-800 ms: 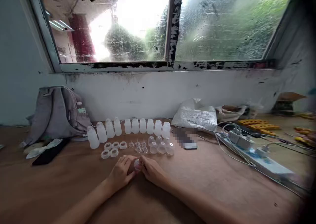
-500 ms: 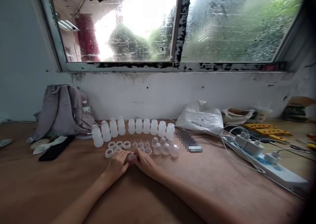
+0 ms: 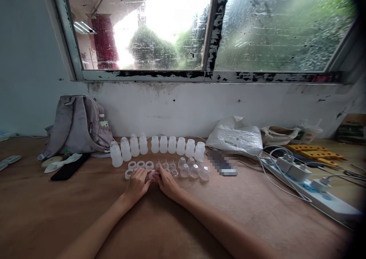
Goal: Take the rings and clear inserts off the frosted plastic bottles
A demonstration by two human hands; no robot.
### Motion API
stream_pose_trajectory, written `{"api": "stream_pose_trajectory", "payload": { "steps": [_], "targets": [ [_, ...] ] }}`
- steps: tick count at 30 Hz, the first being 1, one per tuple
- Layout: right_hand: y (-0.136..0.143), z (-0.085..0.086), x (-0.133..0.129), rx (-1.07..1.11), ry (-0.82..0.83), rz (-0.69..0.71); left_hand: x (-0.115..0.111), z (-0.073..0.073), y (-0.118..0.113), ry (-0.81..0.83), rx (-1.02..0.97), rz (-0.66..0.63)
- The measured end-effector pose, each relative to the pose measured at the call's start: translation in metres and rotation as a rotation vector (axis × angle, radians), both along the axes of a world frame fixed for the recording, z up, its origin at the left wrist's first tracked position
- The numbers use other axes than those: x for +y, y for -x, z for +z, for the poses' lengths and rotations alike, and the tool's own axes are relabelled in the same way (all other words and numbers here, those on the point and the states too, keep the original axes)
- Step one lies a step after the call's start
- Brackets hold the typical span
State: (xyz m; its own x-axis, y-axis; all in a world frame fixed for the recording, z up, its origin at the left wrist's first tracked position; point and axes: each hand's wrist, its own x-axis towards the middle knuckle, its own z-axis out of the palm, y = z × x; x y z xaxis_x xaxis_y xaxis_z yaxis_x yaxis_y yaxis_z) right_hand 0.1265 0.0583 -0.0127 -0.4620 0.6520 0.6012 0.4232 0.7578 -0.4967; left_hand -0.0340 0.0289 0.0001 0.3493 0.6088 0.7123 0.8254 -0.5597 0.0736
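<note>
Fingertips of my left hand (image 3: 137, 181) and my right hand (image 3: 167, 183) meet around a small translucent baby bottle part (image 3: 152, 174), low over the table. It looks like a collar ring with a clear nipple, but the fingers cover most of it. Both hands are closed on it. Just beyond my left hand lie white collar rings (image 3: 140, 165). Clear nipples (image 3: 173, 165) stand past my right hand, with dome-shaped caps (image 3: 194, 171) to their right. Behind them is a row of open white bottles (image 3: 172, 144). Several capped bottles (image 3: 126, 149) stand at that row's left end.
A grey backpack (image 3: 77, 125) leans on the wall at left, near a black phone (image 3: 70, 167). A silvery plastic bag (image 3: 234, 135) lies at back right. A white power strip (image 3: 328, 202) with plugs and loose cables runs along the right, near yellow blocks (image 3: 311, 152).
The view has shifted slightly, so the scene sits a little further right. My hands stay together on the same small part, with only slight finger movement.
</note>
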Motion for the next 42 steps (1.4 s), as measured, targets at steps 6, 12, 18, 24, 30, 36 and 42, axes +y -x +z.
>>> {"api": "stream_pose_trajectory", "payload": {
  "steps": [6, 12, 18, 24, 30, 36, 42],
  "targets": [
    [-0.001, 0.003, -0.002, -0.013, -0.032, 0.035, 0.0, -0.001, 0.001, -0.015, 0.028, 0.023],
    [0.0, 0.002, -0.002, -0.022, -0.022, 0.011, 0.0, -0.003, 0.001, 0.014, 0.033, 0.028],
    [0.002, 0.0, -0.002, 0.02, 0.023, -0.118, 0.002, -0.003, 0.007, 0.066, 0.033, 0.093],
    [-0.001, 0.001, 0.001, 0.038, 0.012, -0.234, 0.008, -0.012, 0.014, 0.104, 0.038, 0.227],
    [-0.001, -0.009, 0.01, -0.012, 0.023, -0.266, 0.009, -0.015, 0.014, 0.073, 0.047, 0.246],
    [-0.002, -0.012, 0.014, 0.009, 0.045, -0.264, 0.004, -0.007, 0.01, 0.068, 0.031, 0.224],
    [-0.001, -0.011, 0.016, 0.039, 0.044, -0.26, -0.011, 0.004, -0.004, 0.061, -0.008, 0.075]
  ]
}}
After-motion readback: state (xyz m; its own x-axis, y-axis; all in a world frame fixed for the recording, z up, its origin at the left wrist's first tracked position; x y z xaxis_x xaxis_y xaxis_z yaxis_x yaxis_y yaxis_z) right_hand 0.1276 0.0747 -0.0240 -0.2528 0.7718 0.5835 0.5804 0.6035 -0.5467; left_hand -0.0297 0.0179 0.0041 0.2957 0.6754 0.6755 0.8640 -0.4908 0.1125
